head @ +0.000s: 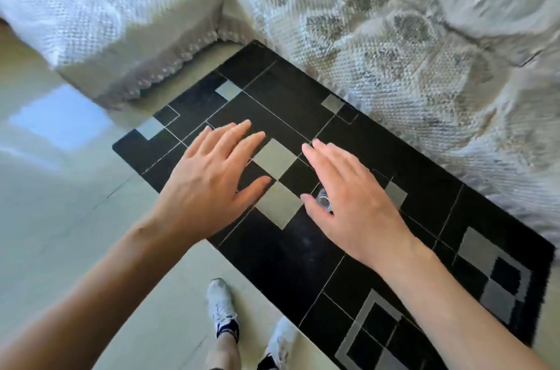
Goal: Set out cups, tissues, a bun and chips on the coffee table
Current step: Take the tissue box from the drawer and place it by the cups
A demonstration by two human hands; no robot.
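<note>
Both hands hover over a black rug (pixel 303 248) with grey squares. My left hand (pixel 212 175) is spread flat, palm down, and holds nothing. My right hand (pixel 348 197) also has its fingers stretched forward. A small clear cup (pixel 323 201) shows between its thumb and palm, and the thumb seems to pinch it against the hand. Most of the cup is hidden under the hand. No coffee table, tissues, bun or chips are in view.
A sofa with a knitted grey-and-white cover (pixel 378 51) runs along the rug's far side and right. A second covered seat (pixel 106 21) stands at upper left. Pale glossy floor tiles (pixel 60 203) lie to the left. My white shoes (pixel 222 309) stand at the rug's near edge.
</note>
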